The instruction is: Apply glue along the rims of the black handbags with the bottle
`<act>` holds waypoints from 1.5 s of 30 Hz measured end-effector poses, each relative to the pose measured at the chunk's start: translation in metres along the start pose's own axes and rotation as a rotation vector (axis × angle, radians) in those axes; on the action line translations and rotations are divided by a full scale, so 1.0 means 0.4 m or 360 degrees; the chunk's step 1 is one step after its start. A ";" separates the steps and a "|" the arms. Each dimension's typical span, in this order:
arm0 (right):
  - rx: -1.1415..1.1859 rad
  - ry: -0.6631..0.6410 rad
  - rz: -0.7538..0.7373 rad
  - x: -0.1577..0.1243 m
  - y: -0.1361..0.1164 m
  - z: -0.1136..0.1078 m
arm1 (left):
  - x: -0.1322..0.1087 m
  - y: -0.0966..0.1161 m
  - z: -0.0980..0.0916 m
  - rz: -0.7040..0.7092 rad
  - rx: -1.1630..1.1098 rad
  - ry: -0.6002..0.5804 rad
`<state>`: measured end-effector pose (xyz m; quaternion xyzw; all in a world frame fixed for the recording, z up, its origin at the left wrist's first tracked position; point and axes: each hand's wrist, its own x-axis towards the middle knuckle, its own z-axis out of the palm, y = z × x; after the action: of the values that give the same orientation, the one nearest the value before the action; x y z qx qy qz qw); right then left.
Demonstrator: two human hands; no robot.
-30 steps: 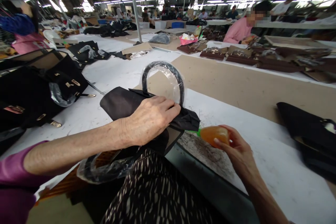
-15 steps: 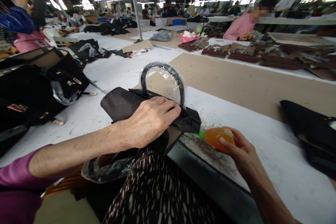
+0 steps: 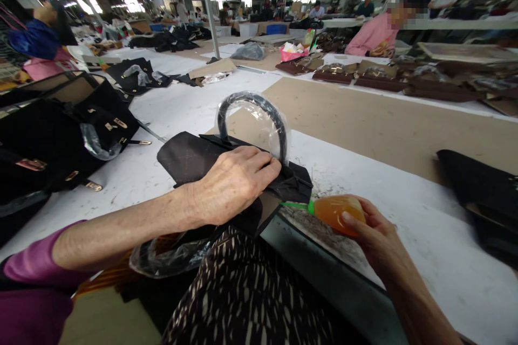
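My left hand (image 3: pixel 243 180) is closed over a black bag panel (image 3: pixel 186 159), its fingers pressing near the foot of an arched handle (image 3: pixel 272 108) wrapped in clear plastic. At the table's edge, my right hand (image 3: pixel 374 226) grips a squeeze bottle (image 3: pixel 339 213) of amber liquid, tilted on its side. The bottle's thin green nozzle (image 3: pixel 297 205) points left, its tip at the panel's lower right edge. I cannot tell whether the tip touches. Below my left wrist hangs a second plastic-wrapped handle (image 3: pixel 168 264).
Black bags (image 3: pixel 60 129) with gold-coloured fittings stand at left. Another black piece (image 3: pixel 477 199) lies at right. Brown bag parts (image 3: pixel 376 76), a pink basket (image 3: pixel 293 54) and a co-worker in a pink top (image 3: pixel 370 32) are across the table. A metal post (image 3: pixel 209 8) rises behind.
The view has shifted slightly. The green nozzle shows more of its length now. Both hands keep their holds, and the co-worker at far left has lowered a raised hand.
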<state>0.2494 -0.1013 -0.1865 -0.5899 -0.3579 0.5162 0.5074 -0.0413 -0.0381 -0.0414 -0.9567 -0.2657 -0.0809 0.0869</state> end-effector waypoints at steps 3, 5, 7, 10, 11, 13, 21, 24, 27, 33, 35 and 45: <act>0.0019 -0.0021 0.0013 -0.011 -0.003 0.004 | -0.001 -0.005 0.008 0.0018 0.0010 0.0024; 0.0028 -0.0018 0.0013 -0.016 -0.002 0.006 | -0.002 -0.008 0.012 0.0026 0.0027 0.0023; 0.0037 -0.0017 0.0013 -0.019 -0.001 0.007 | -0.004 -0.009 0.014 0.0028 0.0044 0.0020; 0.0045 -0.0051 0.0020 -0.023 -0.002 0.009 | -0.005 -0.008 0.013 0.0038 0.0053 0.0035; 0.0053 -0.0067 0.0024 -0.025 -0.004 0.011 | -0.005 -0.008 0.013 0.0037 0.0056 0.0031; 0.0077 -0.0079 0.0022 -0.032 -0.010 0.017 | -0.004 -0.006 0.012 0.0027 0.0066 0.0014; 0.0108 -0.0135 0.0057 -0.069 -0.043 0.042 | -0.005 -0.004 0.013 0.0028 0.0068 0.0013; 0.0104 -0.0128 0.0072 -0.075 -0.047 0.048 | -0.007 -0.006 0.018 0.0040 0.0057 0.0040; 0.0105 -0.0131 0.0089 -0.086 -0.052 0.056 | -0.008 -0.007 0.025 0.0050 0.0078 0.0074; 0.0102 -0.0219 0.0101 -0.114 -0.067 0.061 | -0.009 -0.008 0.031 0.0078 0.0104 0.0147; 0.0103 -0.0256 0.0114 -0.122 -0.072 0.061 | -0.010 -0.009 0.031 0.0074 0.0106 0.0139; 0.0322 -0.0047 0.0186 -0.162 -0.056 0.084 | -0.015 -0.011 0.037 0.0066 0.0081 0.0177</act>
<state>0.2053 -0.1499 -0.1472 -0.5479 -0.2765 0.5869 0.5282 -0.0469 -0.0341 -0.0563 -0.9535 -0.2425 -0.1252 0.1275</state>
